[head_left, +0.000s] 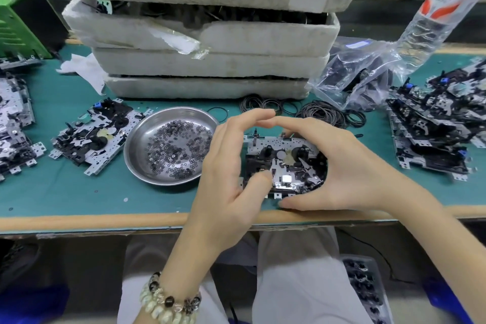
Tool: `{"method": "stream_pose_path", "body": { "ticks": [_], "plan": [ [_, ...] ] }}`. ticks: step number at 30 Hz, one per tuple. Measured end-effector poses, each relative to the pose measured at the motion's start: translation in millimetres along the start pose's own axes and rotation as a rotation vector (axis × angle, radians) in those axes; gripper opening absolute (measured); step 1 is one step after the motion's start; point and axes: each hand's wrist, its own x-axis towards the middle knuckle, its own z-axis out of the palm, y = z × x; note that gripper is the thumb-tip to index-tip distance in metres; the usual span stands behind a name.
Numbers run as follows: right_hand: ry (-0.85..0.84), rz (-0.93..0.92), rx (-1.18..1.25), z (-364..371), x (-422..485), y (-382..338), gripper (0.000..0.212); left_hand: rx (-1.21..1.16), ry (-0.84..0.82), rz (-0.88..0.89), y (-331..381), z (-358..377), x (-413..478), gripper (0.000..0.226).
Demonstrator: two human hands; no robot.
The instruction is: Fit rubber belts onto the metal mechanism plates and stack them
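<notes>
Metal mechanism plate [286, 166] sits at the near edge of the table [65, 192], right of centre, held between both hands. The left hand [226, 166] holds its left side: the thumb presses on the face of the plate and the fingers arch over the far edge. The right hand [342, 166] grips its right side, with the thumb lying along the near edge and the index finger curled over the far edge, where it meets the left index fingertip. A beaded bracelet [168, 302] is on the left wrist.

Just beyond the metal mechanism plate lies a loose pile of rubber belts [323, 113], black rings spread along the foot of the foam trays [210, 60], which are stacked at the far middle. Left of the hands stands a steel dish [168, 147] holding small dark washers, and left of that a single plate [97, 137] lies flat. A right stack [434, 134] of plates fills the right side, and a left stack [13, 126] sits at the left edge. A clear plastic bag [368, 73] of dark parts lies far right, beside a water bottle [441, 8]. A green box [15, 21] stands far left
</notes>
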Motion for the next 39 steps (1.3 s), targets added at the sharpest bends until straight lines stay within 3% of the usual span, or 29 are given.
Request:
{"method": "stream_pose_path", "body": {
  "ticks": [3,7,13,15,18,22,25,29,31,34,37,39],
  "plan": [
    [0.157,0.021,-0.028,-14,-11,-3,0.098,-0.017,0.01,0.018,-2,-1,0,0.059],
    [0.491,0.115,-0.078,-48,-25,2,0.092,-0.006,0.009,0.024,-4,1,0,0.058],
    [0.89,0.585,-0.109,-103,-40,30,0.092,0.002,0.014,0.024,-6,1,0,0.057],
    [0.869,0.763,-0.153,-115,-40,40,0.096,0.015,0.014,0.024,-6,1,0,0.056],
    [0.661,0.976,-0.275,-124,-34,47,0.084,0.041,0.009,0.023,-5,1,0,0.056],
    [0.537,1.019,-0.352,-127,-23,44,0.073,0.081,0.001,0.01,-4,1,0,0.055],
    [0.46,1.049,-0.449,-124,-22,43,0.078,0.089,0.002,0.005,-4,1,0,0.054],
    [0.569,0.917,-0.616,-106,-25,39,0.078,0.103,0.01,0.0,-3,1,0,0.053],
    [0.645,0.67,-0.707,-87,-23,31,0.059,0.111,0.008,-0.004,-3,1,0,0.053],
    [0.574,0.33,-0.731,-48,-16,18,0.026,0.122,0.008,-0.007,-2,2,0,0.053],
    [0.481,0.254,-0.73,-18,-9,23,0.018,0.125,0.011,-0.017,-2,2,0,0.053],
    [0.519,0.209,-0.747,-6,-6,29,0.014,0.128,0.015,-0.021,-1,2,0,0.053]
  ]
}}
